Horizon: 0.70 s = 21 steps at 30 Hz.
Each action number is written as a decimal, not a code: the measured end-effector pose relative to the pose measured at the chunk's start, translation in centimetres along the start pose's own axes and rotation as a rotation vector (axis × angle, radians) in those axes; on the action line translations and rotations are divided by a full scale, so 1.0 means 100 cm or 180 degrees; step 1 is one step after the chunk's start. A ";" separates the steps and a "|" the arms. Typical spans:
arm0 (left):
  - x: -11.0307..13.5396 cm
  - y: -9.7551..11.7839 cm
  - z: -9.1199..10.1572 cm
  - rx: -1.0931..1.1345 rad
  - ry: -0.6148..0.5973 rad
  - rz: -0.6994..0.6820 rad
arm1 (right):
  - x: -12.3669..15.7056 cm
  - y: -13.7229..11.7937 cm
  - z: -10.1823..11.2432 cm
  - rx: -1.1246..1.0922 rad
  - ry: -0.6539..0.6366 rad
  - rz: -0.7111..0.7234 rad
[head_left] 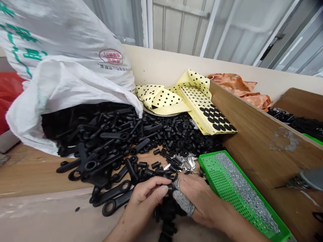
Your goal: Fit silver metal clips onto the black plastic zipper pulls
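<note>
My left hand (148, 198) is closed, its thumb and forefinger pinching a small black plastic part (170, 190) at the front edge of the pile. My right hand (195, 195) meets it from the right with fingers curled and a grey speckled wrap (183, 202) on one digit. What the right fingers grip is hidden behind the hand. Small black cylinders (155, 164) and thin metal clips (188, 162) lie just beyond both hands. Black crank-like handles (117, 193) with ring ends are heaped to the left. More black pieces (168, 228) sit below the hands.
A white woven sack (75, 77) spills handles at the left. Yellow sheets (202, 111) of round black stickers lie at the back. On the right, a green perforated tray (219, 181) holds small silvery pieces beside a wooden divider (247, 134). Orange bags (242, 89) lie behind it.
</note>
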State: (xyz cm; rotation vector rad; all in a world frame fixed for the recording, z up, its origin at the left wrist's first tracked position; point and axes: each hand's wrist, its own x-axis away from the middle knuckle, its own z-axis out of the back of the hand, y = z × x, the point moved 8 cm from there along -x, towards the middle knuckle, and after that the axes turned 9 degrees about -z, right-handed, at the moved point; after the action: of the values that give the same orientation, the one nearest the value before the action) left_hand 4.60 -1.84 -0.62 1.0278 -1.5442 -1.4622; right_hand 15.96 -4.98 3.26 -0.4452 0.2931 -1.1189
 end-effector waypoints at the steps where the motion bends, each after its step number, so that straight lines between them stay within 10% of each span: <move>1: 0.000 -0.001 -0.001 0.0075 -0.0017 0.0067 | 0.000 -0.001 0.000 0.0083 -0.0017 0.0017; 11: 0.003 0.000 -0.006 0.0260 -0.0072 0.0126 | 0.001 -0.009 0.006 -0.0095 0.0132 0.0154; 21: 0.015 0.042 -0.007 -0.1014 -0.0208 -0.1568 | 0.003 0.000 -0.005 -0.1520 -0.0022 -0.0305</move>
State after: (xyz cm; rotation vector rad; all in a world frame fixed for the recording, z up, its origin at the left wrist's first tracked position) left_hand 4.41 -3.37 3.56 1.2241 -1.0876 -2.0174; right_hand 15.85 -5.34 2.81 -0.8926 0.5414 -1.1386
